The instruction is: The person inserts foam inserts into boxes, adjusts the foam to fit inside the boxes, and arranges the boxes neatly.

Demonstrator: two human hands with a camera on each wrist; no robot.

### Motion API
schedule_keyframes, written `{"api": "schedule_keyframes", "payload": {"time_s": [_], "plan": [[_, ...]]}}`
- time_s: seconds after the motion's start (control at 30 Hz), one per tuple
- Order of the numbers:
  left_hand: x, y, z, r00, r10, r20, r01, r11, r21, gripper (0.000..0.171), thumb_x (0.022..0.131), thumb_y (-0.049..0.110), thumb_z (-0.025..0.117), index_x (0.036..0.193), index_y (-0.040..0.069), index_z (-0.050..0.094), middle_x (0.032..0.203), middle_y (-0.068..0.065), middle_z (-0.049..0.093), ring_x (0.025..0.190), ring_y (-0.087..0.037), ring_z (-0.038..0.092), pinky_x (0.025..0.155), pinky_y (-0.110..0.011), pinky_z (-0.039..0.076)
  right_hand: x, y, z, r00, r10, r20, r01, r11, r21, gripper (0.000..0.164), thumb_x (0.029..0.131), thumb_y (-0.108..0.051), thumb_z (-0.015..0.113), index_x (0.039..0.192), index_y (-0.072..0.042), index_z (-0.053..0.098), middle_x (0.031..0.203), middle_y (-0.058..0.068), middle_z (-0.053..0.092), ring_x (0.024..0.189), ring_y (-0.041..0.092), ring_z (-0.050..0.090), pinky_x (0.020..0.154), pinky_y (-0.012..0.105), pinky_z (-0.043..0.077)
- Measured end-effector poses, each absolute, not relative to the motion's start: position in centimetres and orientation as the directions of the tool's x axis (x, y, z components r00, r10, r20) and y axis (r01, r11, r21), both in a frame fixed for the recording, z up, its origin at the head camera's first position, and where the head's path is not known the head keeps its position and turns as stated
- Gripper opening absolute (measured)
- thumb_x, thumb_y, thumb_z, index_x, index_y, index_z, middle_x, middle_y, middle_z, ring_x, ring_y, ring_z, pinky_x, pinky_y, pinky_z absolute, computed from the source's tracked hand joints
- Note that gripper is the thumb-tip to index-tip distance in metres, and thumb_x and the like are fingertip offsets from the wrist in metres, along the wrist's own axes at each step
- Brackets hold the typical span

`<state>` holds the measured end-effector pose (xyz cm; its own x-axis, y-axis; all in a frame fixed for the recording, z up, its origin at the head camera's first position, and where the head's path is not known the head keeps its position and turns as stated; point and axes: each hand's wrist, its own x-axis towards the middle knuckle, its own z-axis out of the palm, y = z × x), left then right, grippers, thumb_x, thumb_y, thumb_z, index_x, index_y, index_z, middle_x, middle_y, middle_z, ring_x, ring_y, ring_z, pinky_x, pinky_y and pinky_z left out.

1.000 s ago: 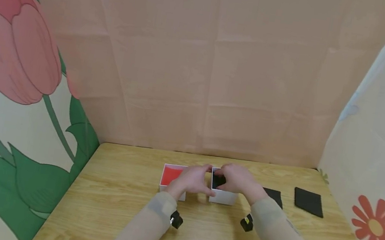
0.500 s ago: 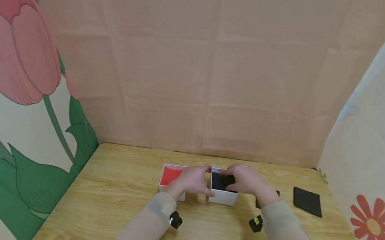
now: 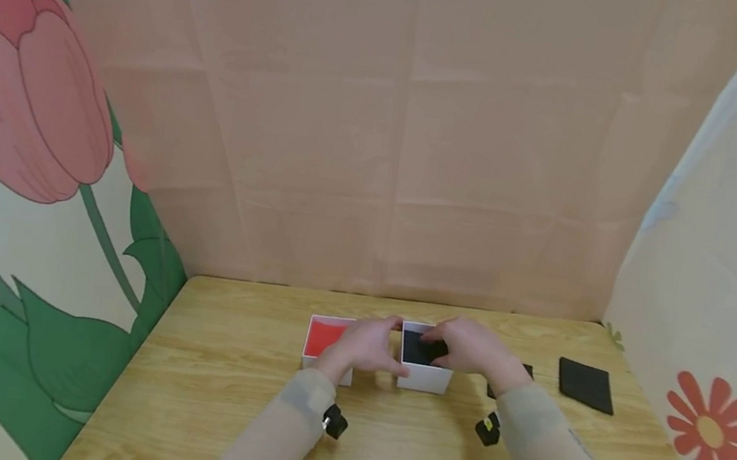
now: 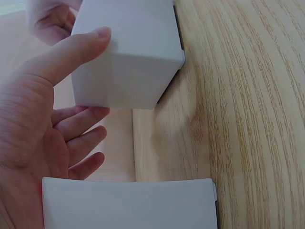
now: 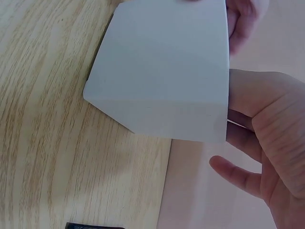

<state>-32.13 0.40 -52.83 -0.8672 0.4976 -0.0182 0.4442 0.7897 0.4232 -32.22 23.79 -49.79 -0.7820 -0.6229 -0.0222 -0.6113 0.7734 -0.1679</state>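
My left hand (image 3: 371,343) holds a white box (image 3: 423,379) at its left end. In the left wrist view the thumb (image 4: 78,52) lies on the box's front face, with the other fingers by its far edge. My right hand (image 3: 469,346) reaches over the right wall into the same box, thumb and index finger down at a black pad (image 3: 418,348) inside. From the right wrist view the box wall (image 5: 162,62) hides those fingertips, and I cannot tell whether they pinch the pad. One finger (image 5: 233,176) stays outside the wall.
A second white box (image 3: 325,336), red inside, stands just left, partly behind my left hand. On the right lie a flat black square (image 3: 586,385) and another black piece (image 3: 527,370), mostly covered by my right wrist. The wooden table (image 3: 231,369) meets a hanging cloth at the back.
My right hand has shifted a little right inside the box, and more of the black pad shows, lying flatter. The left hand keeps its hold on the box.
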Motion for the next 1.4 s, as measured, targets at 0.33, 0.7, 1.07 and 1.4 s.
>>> {"api": "schedule_keyframes", "payload": {"time_s": [0.33, 0.7, 1.07, 1.4], "plan": [[-32.1, 0.2, -52.8, -0.872, 0.488, -0.036, 0.423, 0.788, 0.447, 0.096, 0.068, 0.066, 0.081, 0.147, 0.023, 0.046, 0.134, 0.008, 0.06, 0.113, -0.017, 0.059, 0.095, -0.038, 0.049, -32.3, 24.3, -50.1, -0.778, -0.627, 0.042, -0.608, 0.735, -0.3, 0.043, 0.082, -0.025, 0.084, 0.122, -0.018, 0.072, 0.118, -0.003, 0.07, 0.105, 0.017, 0.064, 0.091, 0.042, 0.053], [-32.5, -0.2, -52.9, -0.873, 0.487, -0.027, 0.429, 0.791, 0.436, 0.097, 0.068, 0.067, 0.08, 0.147, 0.023, 0.045, 0.136, 0.005, 0.06, 0.116, -0.018, 0.059, 0.096, -0.039, 0.048, -32.6, 26.9, -51.2, -0.816, -0.534, 0.222, -0.571, 0.682, -0.457, 0.039, 0.087, -0.034, 0.079, 0.122, -0.019, 0.072, 0.121, -0.006, 0.068, 0.111, 0.02, 0.063, 0.093, 0.05, 0.051], [-32.8, -0.1, -53.2, -0.875, 0.485, 0.0, 0.443, 0.8, 0.405, 0.097, 0.065, 0.07, 0.08, 0.144, 0.023, 0.047, 0.132, 0.009, 0.061, 0.115, -0.018, 0.06, 0.094, -0.037, 0.048, -31.7, 29.0, -52.3, -0.85, -0.47, 0.239, -0.522, 0.684, -0.509, 0.042, 0.088, -0.032, 0.077, 0.127, -0.018, 0.068, 0.125, 0.001, 0.067, 0.112, 0.026, 0.062, 0.088, 0.055, 0.051], [-32.8, -0.1, -53.3, -0.873, 0.487, 0.015, 0.458, 0.808, 0.371, 0.097, 0.065, 0.07, 0.079, 0.144, 0.024, 0.047, 0.131, 0.01, 0.062, 0.115, -0.019, 0.06, 0.091, -0.034, 0.049, -31.1, 31.3, -54.0, -0.876, -0.423, 0.231, -0.477, 0.691, -0.543, 0.048, 0.089, -0.034, 0.076, 0.133, -0.021, 0.064, 0.13, 0.0, 0.064, 0.115, 0.026, 0.061, 0.089, 0.053, 0.052]]}}
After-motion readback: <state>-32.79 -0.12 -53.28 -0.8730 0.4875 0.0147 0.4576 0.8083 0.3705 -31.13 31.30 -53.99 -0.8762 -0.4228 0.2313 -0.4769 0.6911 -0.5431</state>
